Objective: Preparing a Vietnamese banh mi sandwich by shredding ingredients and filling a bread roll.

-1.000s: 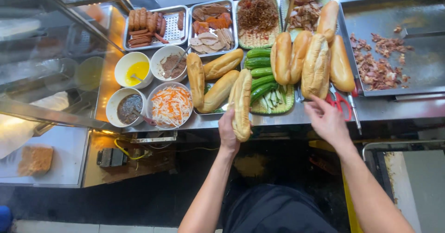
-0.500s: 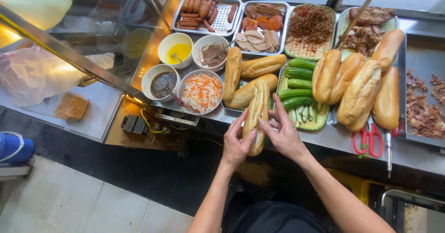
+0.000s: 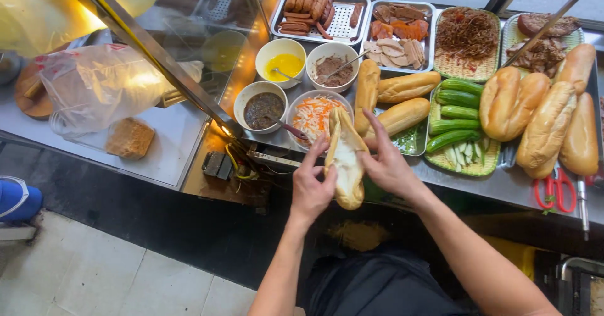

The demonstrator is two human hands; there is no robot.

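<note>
Single head cam, steep downward look, close over counter edge (image 3: 478, 184) w/ food trays; floor below.

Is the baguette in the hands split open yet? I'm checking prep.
Open: the baguette shows white crumb, spread between left hand and right hand.
</note>
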